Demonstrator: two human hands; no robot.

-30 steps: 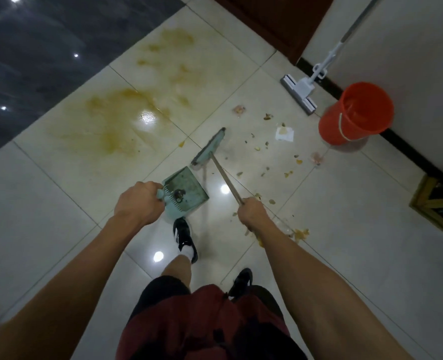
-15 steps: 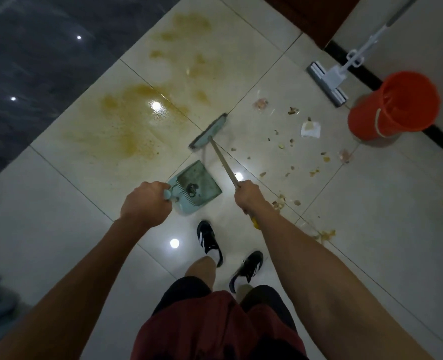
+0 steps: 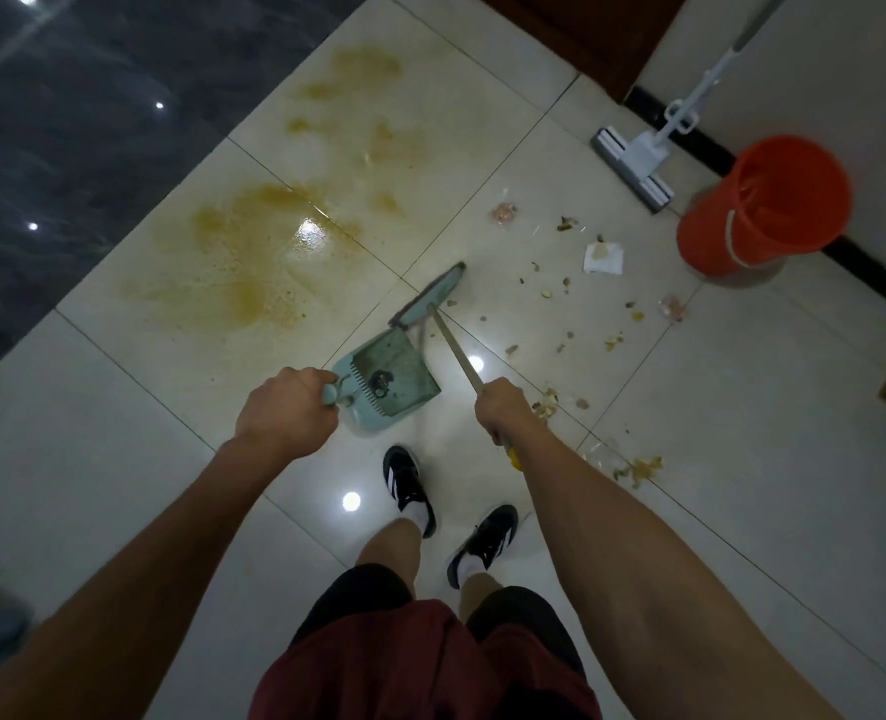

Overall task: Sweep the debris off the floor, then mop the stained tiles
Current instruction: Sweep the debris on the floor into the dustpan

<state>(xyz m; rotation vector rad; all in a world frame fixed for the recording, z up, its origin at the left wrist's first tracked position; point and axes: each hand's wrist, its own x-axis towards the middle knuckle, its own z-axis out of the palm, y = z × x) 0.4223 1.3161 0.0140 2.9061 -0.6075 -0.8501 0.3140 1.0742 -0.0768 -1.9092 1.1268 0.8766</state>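
**Broom and dustpan over the dirty tiles**

I see a glossy cream tile floor (image 3: 716,511) with a wide yellow-brown stain (image 3: 254,252), blotchy and grainy at its edges. By the wall stands a round orange plastic bucket (image 3: 763,210), and beside it a flat grey mop (image 3: 633,166) with a pale handle leans against the wall. The teal dustpan (image 3: 394,376), wedge-shaped with a toothed comb edge, is held just beside the broom (image 3: 430,298), whose flat teal head touches the floor. My left hand (image 3: 285,407) is clamped on the dustpan handle; my right hand (image 3: 503,407) is closed around the thin broom stick. Small dry debris (image 3: 565,293) lies scattered to the right of the broom, with a white paper scrap (image 3: 604,259). Compared with half a second ago, the broom and dustpan keep almost the same pose; only my feet stepped.
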